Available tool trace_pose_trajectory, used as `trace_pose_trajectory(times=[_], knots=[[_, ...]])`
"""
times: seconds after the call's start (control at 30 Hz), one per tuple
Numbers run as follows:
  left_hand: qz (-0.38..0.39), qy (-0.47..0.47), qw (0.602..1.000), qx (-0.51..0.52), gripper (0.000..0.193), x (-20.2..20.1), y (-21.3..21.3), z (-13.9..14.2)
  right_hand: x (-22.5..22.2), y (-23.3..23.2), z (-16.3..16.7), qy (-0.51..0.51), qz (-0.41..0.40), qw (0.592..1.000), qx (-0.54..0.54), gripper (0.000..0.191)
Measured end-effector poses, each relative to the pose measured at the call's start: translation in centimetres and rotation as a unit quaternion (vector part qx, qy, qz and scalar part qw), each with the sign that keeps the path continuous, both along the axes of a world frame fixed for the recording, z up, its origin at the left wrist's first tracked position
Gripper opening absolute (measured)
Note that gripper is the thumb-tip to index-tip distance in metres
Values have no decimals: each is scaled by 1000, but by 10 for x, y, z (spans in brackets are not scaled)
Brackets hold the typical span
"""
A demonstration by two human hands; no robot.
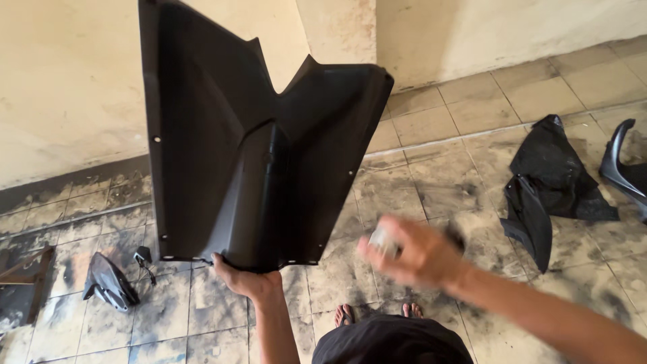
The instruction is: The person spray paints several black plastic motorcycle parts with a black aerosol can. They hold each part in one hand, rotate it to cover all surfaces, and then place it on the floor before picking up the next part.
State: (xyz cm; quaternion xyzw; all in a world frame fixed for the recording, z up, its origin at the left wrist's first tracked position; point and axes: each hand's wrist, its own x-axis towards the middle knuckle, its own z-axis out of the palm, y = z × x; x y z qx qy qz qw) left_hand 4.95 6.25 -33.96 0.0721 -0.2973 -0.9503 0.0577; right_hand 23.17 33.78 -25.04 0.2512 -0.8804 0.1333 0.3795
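My left hand (pixel 248 278) grips the lower edge of a large black moulded plastic panel (pixel 256 141) and holds it upright in front of me. The panel has a raised ridge down its middle and small holes along its edges. My right hand (pixel 412 255) is blurred, just right of the panel's lower corner, closed around a small pale can-like object (pixel 384 240). My bare feet (pixel 377 312) show below on the stained tile floor.
Black plastic panels (pixel 549 182) lie on the floor at the right, with another curved black piece (pixel 623 165) at the right edge. A small dark part (pixel 108 283) lies at the lower left beside a wooden frame (pixel 23 269). Cream walls stand behind.
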Motion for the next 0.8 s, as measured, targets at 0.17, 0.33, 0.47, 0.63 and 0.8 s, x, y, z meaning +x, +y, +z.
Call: trace_pose_trajectory(times=[0.17,0.33,0.47,0.63,0.8], knots=[[-12,119,993,-18,44,-9,-7,-30,-48,114,16,27,-313,947,63,30],[-10,-27,992,-123,82,-52,6,-25,-86,156,18,91,-422,902,10,43],[-73,-43,994,-75,81,-76,31,-21,-122,89,-6,48,-228,960,-158,49],[-141,-89,986,-9,75,-76,62,-28,-73,-47,-29,-104,45,981,-155,48],[-158,-105,982,-8,73,-76,64,-57,-83,-35,-39,-118,-120,978,-120,39]])
